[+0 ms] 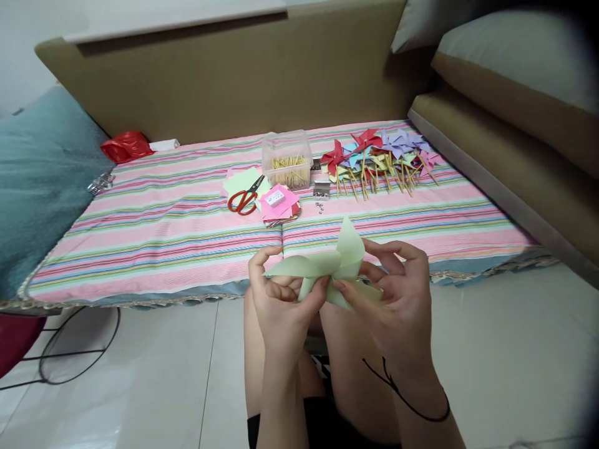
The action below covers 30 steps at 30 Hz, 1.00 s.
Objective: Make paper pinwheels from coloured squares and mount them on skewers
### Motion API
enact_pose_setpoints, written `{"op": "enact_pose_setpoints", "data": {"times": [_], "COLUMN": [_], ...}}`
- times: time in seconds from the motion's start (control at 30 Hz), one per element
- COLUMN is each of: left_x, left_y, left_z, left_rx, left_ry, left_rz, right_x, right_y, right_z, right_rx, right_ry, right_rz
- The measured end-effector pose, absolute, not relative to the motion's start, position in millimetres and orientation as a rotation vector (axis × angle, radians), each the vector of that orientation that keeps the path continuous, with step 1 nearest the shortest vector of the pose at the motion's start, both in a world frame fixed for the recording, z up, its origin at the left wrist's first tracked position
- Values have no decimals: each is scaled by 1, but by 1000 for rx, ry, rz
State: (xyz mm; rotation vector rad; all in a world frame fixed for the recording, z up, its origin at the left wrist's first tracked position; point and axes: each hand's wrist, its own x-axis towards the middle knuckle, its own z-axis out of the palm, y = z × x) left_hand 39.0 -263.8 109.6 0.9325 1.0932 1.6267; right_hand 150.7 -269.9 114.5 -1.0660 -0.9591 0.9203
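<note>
A pale green paper pinwheel is held above my knees, its blades folded toward the middle. My left hand grips it from the left, thumb pressed close to the centre. On the other side my right hand pinches it, with the thumb beside the centre and the other fingers curled behind a blade. Whether a pin sits in the centre is hidden by the thumbs. No stick shows on this pinwheel.
On the striped cloth lie red-handled scissors, stacked coloured paper, a plastic box of sticks, a small box of metal pins and several finished pinwheels. A red plastic bag rests by the blue cushion.
</note>
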Motion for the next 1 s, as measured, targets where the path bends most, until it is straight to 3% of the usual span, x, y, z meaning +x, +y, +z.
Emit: {"op": "enact_pose_setpoints", "data": {"times": [0.3, 1.0], "left_x": [37, 34], "left_y": [-264, -272], "left_z": [109, 122], "left_rx": [992, 1058], "left_ry": [1064, 1296], "left_rz": [1564, 1504], "right_x": [157, 154], "right_y": [-274, -275], "right_z": [119, 116], "right_rx": [-1099, -1155], "right_ry": [-931, -971], "right_rz": [1124, 980]}}
